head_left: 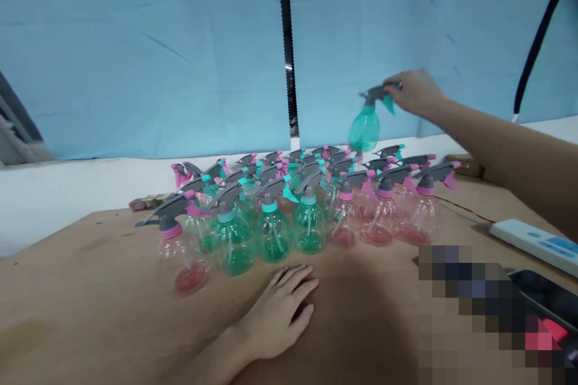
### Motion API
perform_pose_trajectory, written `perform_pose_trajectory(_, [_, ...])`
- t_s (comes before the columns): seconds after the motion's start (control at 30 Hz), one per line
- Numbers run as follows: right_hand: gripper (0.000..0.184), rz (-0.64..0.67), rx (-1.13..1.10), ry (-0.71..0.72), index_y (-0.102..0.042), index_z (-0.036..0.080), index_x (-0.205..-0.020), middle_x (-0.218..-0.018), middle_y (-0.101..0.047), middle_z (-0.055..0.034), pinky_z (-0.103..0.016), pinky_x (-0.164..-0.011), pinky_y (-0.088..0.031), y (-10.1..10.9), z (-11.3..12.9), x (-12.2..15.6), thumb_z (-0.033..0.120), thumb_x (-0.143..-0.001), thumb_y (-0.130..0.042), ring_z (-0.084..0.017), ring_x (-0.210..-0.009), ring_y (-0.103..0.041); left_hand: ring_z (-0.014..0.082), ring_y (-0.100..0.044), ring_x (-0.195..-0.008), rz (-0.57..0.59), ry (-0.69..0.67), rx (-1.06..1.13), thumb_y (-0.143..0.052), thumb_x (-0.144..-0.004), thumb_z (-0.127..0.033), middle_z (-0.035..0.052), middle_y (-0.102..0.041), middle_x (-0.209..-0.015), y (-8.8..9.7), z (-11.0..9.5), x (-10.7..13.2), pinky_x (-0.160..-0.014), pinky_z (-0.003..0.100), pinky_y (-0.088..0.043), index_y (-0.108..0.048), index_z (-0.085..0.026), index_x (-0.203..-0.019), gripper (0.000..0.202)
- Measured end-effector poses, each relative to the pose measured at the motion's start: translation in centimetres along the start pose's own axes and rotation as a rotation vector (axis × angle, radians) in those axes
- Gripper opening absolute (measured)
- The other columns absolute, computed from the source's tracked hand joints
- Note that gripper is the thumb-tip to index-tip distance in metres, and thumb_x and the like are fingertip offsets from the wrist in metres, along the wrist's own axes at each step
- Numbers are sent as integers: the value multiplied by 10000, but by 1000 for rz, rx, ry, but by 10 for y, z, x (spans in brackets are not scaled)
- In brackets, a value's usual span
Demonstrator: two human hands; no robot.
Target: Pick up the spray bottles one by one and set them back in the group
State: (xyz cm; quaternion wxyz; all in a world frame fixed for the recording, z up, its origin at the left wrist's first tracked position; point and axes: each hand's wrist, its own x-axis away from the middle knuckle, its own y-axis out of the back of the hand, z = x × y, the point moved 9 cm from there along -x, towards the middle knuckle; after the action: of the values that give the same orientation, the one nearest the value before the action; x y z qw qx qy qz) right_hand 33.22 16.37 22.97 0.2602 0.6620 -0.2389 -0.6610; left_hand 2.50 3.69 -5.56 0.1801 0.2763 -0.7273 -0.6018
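My right hand (413, 91) grips the grey head of a teal spray bottle (363, 129) by its nozzle end and holds it up above the back of the group. The bottle hangs roughly upright, its teal trigger beside my fingers. My left hand (285, 310) lies flat on the table with its fingers spread, just in front of a green spray bottle (273, 234). Several clear, round spray bottles stand close together in rows, including a pink one (183, 261) at the front left and another pink one (422, 216) at the right. The rear bottles are partly hidden.
The wooden table (90, 295) ends at a white wall strip below a blue sheet (180, 60). A white power strip (537, 243) with a thin cord lies on the right. Near it is a dark object (548, 298), partly pixelated. A small block (149, 202) sits at the back left.
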Motion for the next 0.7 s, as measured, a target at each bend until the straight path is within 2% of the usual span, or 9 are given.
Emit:
perform_pose_trajectory(0.1, [394, -291, 13, -31, -477, 170, -1265, -1227, -533, -133, -466, -928, -348, 71, 8, 14, 288, -954, -266, -277, -1124, -462, 224, -334, -1284, -2, -10, 1, -391, -879, -255, 61, -385, -1397, 0, -1, 0, -1060, 454, -270, -447, -220, -1281, 408])
perform_pose_trajectory(0.17, [359, -549, -59, 42, -517, 167, -1229, -1147, -572, -109, -426, -897, -406, 116, 24, 39, 281, -942, -333, -265, -1076, -509, 225, -340, -1280, -13, -18, 7, -392, -878, -251, 63, -391, -1393, 1, -1, 1, -1058, 452, -273, -452, -218, -1277, 404])
perform_pose_trajectory(0.23, [360, -678, -209, 121, -524, 184, -1227, -1172, -550, -105, -362, -793, -495, 144, 42, 69, 316, -937, -358, -256, -1043, -538, 230, -347, -1276, -28, -26, 18, -397, -875, -246, 67, -399, -1387, 1, -1, 1, -1054, 454, -280, -461, -213, -1268, 400])
perform_pose_trajectory(0.27, [360, -682, -307, 153, -516, 223, -1233, -1198, -533, -89, -342, -726, -529, 150, 51, 83, 341, -939, -343, -241, -983, -573, 235, -354, -1271, -38, -29, 28, -404, -870, -248, 70, -407, -1381, 0, -1, 1, -1050, 456, -286, -462, -208, -1266, 402])
perform_pose_trajectory(0.33, [345, -600, -477, 154, -515, 281, -1227, -1223, -521, -49, -337, -659, -552, 151, 71, 108, 362, -940, -343, -222, -886, -619, 247, -383, -1249, -71, -26, 63, -426, -854, -248, 83, -427, -1364, 0, 1, 0, -1036, 458, -308, -457, -189, -1265, 416])
perform_pose_trajectory(0.4, [306, -471, -557, 126, -555, 276, -1187, -1106, -596, -38, -314, -614, -546, 139, 94, 132, 334, -930, -400, -203, -821, -630, 254, -437, -1203, -191, 43, 127, -422, -834, -203, 109, -468, -1321, 7, 12, -1, -1007, 455, -345, -458, -162, -1249, 419])
perform_pose_trajectory(0.5, [254, -245, -638, 224, -597, 268, -1123, -957, -630, -26, -260, -508, -496, 107, 139, 166, 251, -906, -465, -140, -652, -603, 231, -548, -1063, -529, 238, 314, -357, -805, -105, 124, -569, -1166, 29, 42, 8, -919, 424, -422, -490, -146, -1165, 386])
perform_pose_trajectory(0.57, [254, -152, -686, 348, -605, 251, -1096, -935, -629, -26, -252, -525, -487, 87, 166, 185, 189, -896, -463, -143, -695, -599, 207, -592, -963, -719, 313, 477, -329, -815, -106, 105, -606, -1069, 39, 56, 19, -847, 385, -461, -504, -151, -1103, 339])
perform_pose_trajectory(0.7, [278, -29, -802, 473, -581, 189, -1116, -932, -622, -47, -257, -634, -493, 54, 194, 203, 116, -894, -430, -126, -743, -585, 176, -598, -865, -837, 248, 631, -329, -843, -148, 85, -602, -1048, 50, 55, 27, -746, 322, -479, -509, -165, -1089, 306])
